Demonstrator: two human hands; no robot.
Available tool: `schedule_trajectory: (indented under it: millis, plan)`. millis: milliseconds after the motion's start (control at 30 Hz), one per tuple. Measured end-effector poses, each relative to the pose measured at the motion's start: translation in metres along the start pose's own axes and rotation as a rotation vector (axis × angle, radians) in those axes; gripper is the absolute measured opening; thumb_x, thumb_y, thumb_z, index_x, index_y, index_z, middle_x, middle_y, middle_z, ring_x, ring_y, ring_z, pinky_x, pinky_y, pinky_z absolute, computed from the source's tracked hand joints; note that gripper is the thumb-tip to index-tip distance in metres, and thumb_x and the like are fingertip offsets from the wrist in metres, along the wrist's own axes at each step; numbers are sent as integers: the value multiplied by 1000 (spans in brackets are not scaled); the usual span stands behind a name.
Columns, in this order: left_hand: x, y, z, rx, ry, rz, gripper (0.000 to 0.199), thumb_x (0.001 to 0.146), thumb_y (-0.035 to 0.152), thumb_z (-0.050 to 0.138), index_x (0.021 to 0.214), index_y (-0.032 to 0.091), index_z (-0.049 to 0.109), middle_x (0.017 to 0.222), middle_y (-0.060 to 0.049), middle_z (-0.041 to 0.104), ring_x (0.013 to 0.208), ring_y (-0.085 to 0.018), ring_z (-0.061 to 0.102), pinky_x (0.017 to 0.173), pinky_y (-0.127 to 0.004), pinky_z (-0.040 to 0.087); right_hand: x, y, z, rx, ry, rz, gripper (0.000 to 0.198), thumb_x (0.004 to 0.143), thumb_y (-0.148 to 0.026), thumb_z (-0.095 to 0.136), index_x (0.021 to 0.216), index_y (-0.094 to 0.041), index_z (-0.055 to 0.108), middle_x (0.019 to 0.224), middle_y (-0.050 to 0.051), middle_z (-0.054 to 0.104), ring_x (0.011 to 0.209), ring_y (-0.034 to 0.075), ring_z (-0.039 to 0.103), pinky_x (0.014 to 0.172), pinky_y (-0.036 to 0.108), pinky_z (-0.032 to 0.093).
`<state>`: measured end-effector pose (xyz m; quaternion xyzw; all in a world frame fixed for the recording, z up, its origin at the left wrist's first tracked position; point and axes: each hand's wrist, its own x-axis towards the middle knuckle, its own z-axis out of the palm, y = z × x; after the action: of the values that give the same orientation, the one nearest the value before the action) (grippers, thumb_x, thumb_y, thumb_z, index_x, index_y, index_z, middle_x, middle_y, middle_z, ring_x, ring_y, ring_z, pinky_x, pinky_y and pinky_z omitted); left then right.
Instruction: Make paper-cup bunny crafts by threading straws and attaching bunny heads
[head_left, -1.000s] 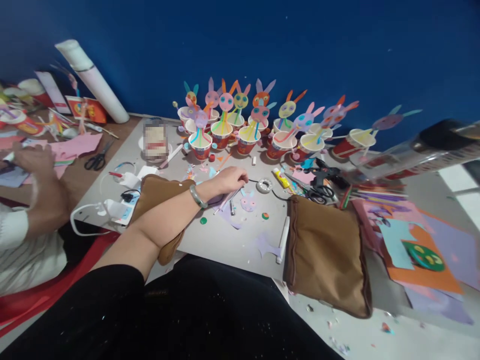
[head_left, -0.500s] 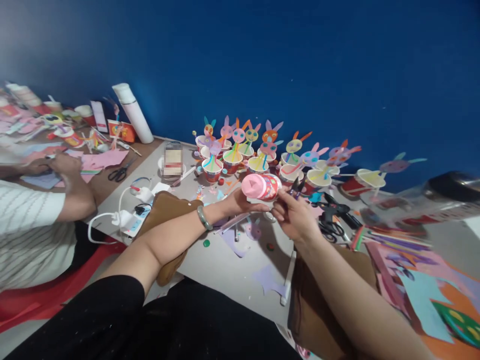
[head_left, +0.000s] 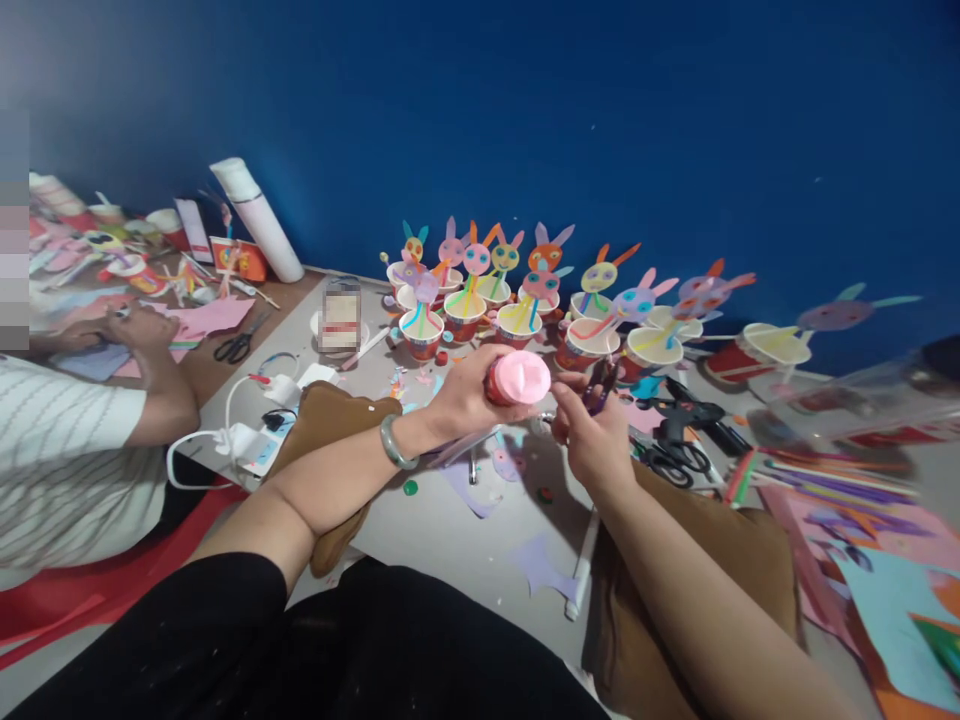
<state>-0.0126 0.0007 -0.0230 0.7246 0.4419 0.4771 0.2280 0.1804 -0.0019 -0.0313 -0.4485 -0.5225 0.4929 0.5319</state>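
Note:
My left hand (head_left: pixel 466 392) is wrapped round a red paper cup (head_left: pixel 496 386), holding it above the table. The cup's pink end (head_left: pixel 523 377) faces me and looks creased. Close by on the right, my right hand (head_left: pixel 592 430) is closed on a dark purple tool (head_left: pixel 601 385) with two pointed jaws sticking up; its exact kind is hard to make out. The fingertips of that hand are close to the cup's right side. Beneath both hands lie purple paper scraps (head_left: pixel 541 565) and a purple paper face (head_left: pixel 509 462).
Several cups with paper rabbit heads (head_left: pixel 465 305) stand along the blue wall. A black glue gun (head_left: pixel 686 415), straws (head_left: pixel 832 475) and coloured paper (head_left: pixel 885 590) lie right. Brown cushions (head_left: pixel 694 570) flank me. Left are a power strip (head_left: pixel 262 450) and a co-worker's arm (head_left: pixel 169 395).
My left hand has turned the cup so its pink end faces me more, and moved slightly left. My right hand keeps the tool, a little lower. The view has shifted slightly.

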Motion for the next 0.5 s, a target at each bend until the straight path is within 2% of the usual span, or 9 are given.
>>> schedule_trajectory:
  millis: [100,167,233,367,500]
  plan:
    - [1,-3,-1,162,-81,-28,60,72,43,89,119,20,60,121,-10,73,111,-25,70,96,-41,56,-6,-7,-3,-238,90,-305,38,80,-52,84,98,-24,65,82,0,64,47,8,41,44,28,36]
    - [1,-5,0,248,-142,-15,58,75,45,86,120,20,60,121,-11,73,113,-27,69,97,-41,55,-8,-9,-3,-414,50,-518,33,77,-46,87,94,-25,68,83,2,65,53,11,44,50,30,40]
    - [0,-7,2,322,-195,5,58,78,48,83,122,19,60,124,-13,72,116,-29,68,98,-43,55,-9,-9,-2,-537,-2,-636,27,78,-43,87,90,-25,70,81,4,66,59,15,50,56,32,43]
    - [1,-9,1,429,-256,28,56,81,50,79,123,18,60,123,-14,72,115,-30,68,97,-43,54,-7,-2,-2,-562,-88,-593,15,86,-37,79,88,-24,70,79,4,67,62,16,54,59,32,43]
    - [2,-9,-1,478,-267,50,53,83,51,76,123,19,61,122,-13,71,115,-30,67,100,-43,53,-5,0,-3,-550,-133,-517,15,86,-36,77,84,-24,69,78,4,68,60,15,52,57,32,41]
